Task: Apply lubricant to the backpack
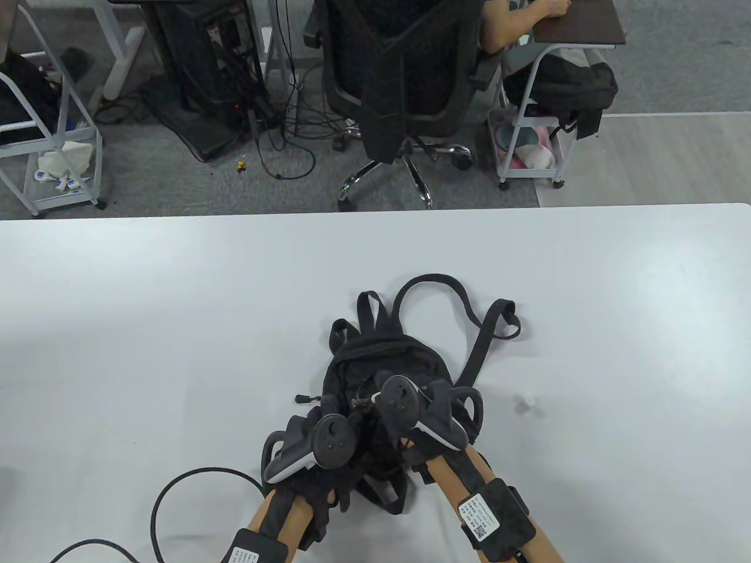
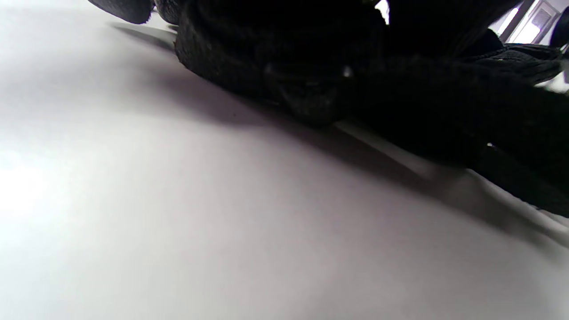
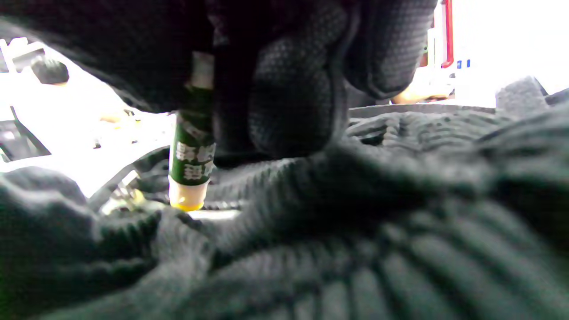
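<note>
A small black backpack (image 1: 375, 363) lies flat on the white table (image 1: 176, 328), straps spread toward the far side. My left hand (image 1: 328, 446) rests on its near left part; what its fingers do is hidden under the tracker. In the left wrist view only dark fabric (image 2: 400, 89) and table show. My right hand (image 1: 405, 410) is over the bag's middle and grips a green lubricant stick (image 3: 192, 146) upright. Its pale yellow tip touches the bag's fabric next to a metal zipper part (image 3: 126, 193). The gloved fingers (image 3: 289, 89) press beside it.
A small clear cap (image 1: 524, 403) lies on the table right of the bag. A black cable (image 1: 176, 498) loops at the near left. A short plug lead (image 1: 305, 399) lies by the bag's left side. An office chair (image 1: 405, 76) stands beyond the far edge.
</note>
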`<state>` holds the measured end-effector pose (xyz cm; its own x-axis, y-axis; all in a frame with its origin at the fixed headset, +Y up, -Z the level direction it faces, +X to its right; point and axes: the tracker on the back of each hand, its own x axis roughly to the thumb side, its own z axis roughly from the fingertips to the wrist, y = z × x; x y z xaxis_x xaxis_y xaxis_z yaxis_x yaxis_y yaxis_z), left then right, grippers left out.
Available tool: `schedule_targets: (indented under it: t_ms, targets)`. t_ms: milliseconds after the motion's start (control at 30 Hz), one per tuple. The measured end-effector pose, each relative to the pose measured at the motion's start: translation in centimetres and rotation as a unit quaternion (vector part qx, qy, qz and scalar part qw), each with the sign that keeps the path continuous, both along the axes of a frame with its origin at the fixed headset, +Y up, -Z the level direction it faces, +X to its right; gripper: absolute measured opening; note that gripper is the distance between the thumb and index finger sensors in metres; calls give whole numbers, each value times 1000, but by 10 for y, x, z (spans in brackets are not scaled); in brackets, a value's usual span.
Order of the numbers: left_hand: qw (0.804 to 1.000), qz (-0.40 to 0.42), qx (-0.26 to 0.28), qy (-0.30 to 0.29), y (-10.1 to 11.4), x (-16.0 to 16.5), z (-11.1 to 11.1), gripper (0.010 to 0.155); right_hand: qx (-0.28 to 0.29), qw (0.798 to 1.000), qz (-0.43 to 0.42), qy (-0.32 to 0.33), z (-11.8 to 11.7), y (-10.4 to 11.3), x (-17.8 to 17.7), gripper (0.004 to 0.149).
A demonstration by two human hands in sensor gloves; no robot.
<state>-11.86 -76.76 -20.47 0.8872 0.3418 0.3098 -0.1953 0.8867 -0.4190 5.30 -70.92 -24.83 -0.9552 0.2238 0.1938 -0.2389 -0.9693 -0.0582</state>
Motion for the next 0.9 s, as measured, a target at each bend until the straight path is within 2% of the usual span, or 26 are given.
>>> schedule_targets:
  t_ms: [233,300,367,500,600,700,767,900]
  targets:
    - [997,81,-2,10,17,-18,2,76,41,994,-100,26,19,51,26,45]
    - [994,108,3,12,23,-24,5,76,41,991,-121,40,26,58,32,45]
    - [989,146,31,20,34,-31,8,76,55,986,-147,56,37,64,40,46]
    - [964,233,117,42,52,-40,13,82,51,970,-225,78,50,62,54,48]
    - [929,323,178,24,59,-41,19,86,46,948,-301,93,53,56,62,50]
    - [892,403,203,12,65,-39,25,85,6,921,-369,123,52,43,64,50]
    - [877,429,217,5,68,-37,29,83,-10,908,-395,141,52,36,62,51]
    - [865,445,233,-5,72,-33,34,73,-19,898,-408,164,55,29,57,51]
